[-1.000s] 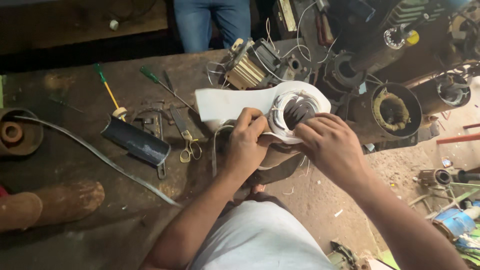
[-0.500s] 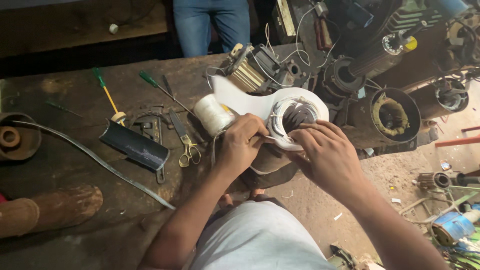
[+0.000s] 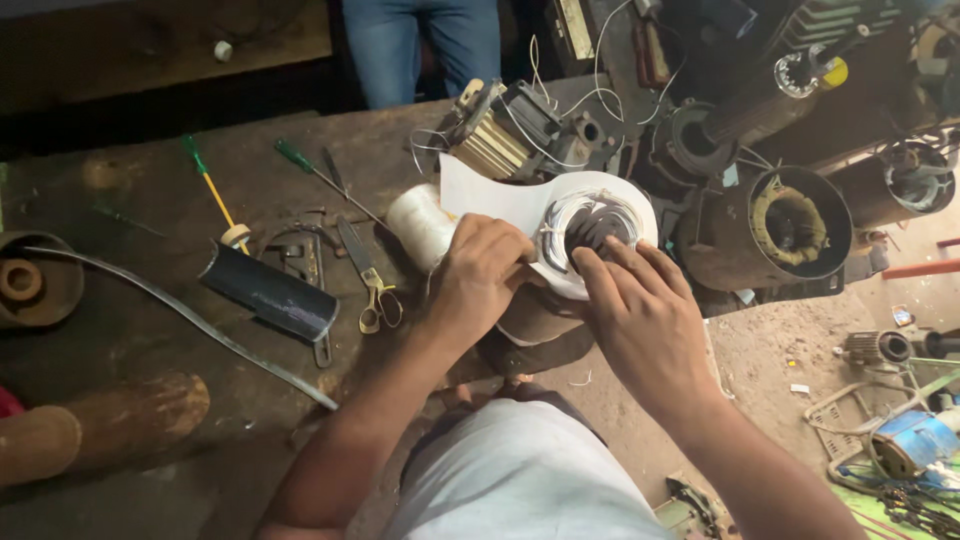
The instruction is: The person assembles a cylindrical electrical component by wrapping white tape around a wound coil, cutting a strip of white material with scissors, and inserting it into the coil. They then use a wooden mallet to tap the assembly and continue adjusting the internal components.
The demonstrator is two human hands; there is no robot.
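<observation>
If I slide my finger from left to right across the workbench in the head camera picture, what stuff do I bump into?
Round brown part → black tube → scissors → white spool → left hand → wire coil → right hand → dark motor housing.

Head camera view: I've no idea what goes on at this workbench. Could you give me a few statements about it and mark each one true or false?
1. Both hands, the left hand and the right hand, are on the white-wrapped motor winding. True.
2. The scissors are held in the left hand. False: they lie on the workbench, left of that hand.
3. A green-handled screwdriver lies on the bench beyond the scissors. True.
4. The dark tube stands upright. False: it lies on its side.
5. A spool of white thread sits just left of the winding. True.
</observation>
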